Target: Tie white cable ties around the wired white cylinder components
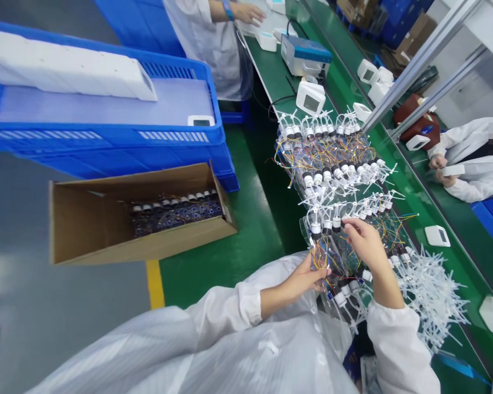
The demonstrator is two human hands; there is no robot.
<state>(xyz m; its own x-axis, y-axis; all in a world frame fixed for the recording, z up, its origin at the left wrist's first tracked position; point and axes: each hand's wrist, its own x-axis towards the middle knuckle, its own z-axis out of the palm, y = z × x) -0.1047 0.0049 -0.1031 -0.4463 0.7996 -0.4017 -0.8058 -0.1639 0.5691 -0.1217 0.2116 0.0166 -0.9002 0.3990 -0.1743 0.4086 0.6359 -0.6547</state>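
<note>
Hands (306,278) (365,245) at wired parts (322,256) — device screen (311,104) unreadable.

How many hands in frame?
5: left hand and right hand at the wired assembly; one co-worker's hand, top centre; another co-worker's upper hand and lower hand, far right, on a white device. Others may be hidden.

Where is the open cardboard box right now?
In the head view, the cardboard box sits on the person's left, just beside the stacked blue crates.
</note>
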